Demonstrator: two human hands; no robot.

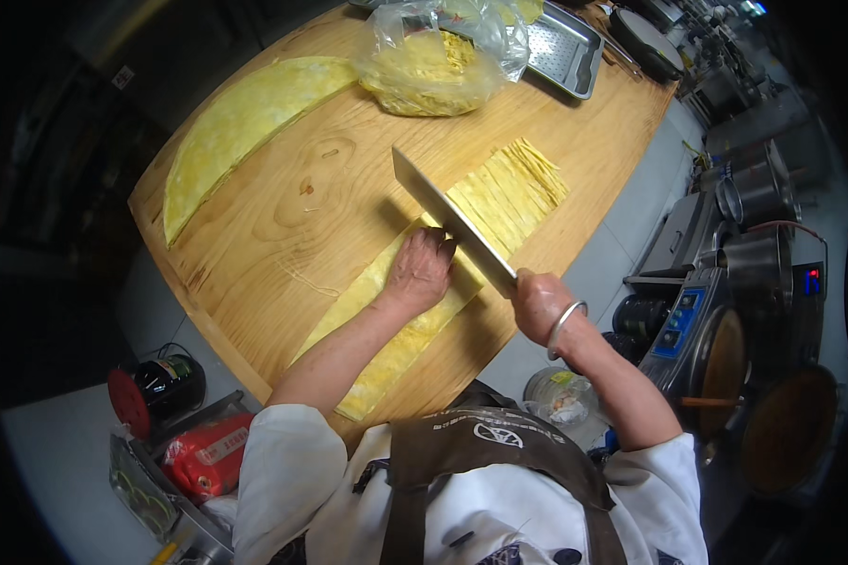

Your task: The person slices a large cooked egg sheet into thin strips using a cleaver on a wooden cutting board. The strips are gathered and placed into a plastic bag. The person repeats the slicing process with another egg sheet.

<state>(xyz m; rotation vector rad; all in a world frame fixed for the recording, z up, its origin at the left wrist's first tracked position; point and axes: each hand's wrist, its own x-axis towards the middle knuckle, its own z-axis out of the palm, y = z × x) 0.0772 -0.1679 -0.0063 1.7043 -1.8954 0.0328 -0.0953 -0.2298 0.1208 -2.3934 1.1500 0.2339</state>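
My right hand (543, 307), with a metal bangle at the wrist, grips the handle of a broad cleaver (459, 222). My left hand (422, 268) rests with curled fingers on a long stack of yellow flat dough sheets (396, 353), close to the blade. Beyond the blade lies a row of cut yellow strips (509, 194), side by side. A large half-round stack of yellow sheets (254, 127) lies at the board's far left. Whether the blade touches the stack cannot be told.
The wooden table (290, 212) carries a clear plastic bag of yellow strips (431, 78) and a perforated metal tray (562, 53) at the far side. Round griddles (724, 374) and pots (756, 268) stand on the right. A red package (208, 452) is at lower left.
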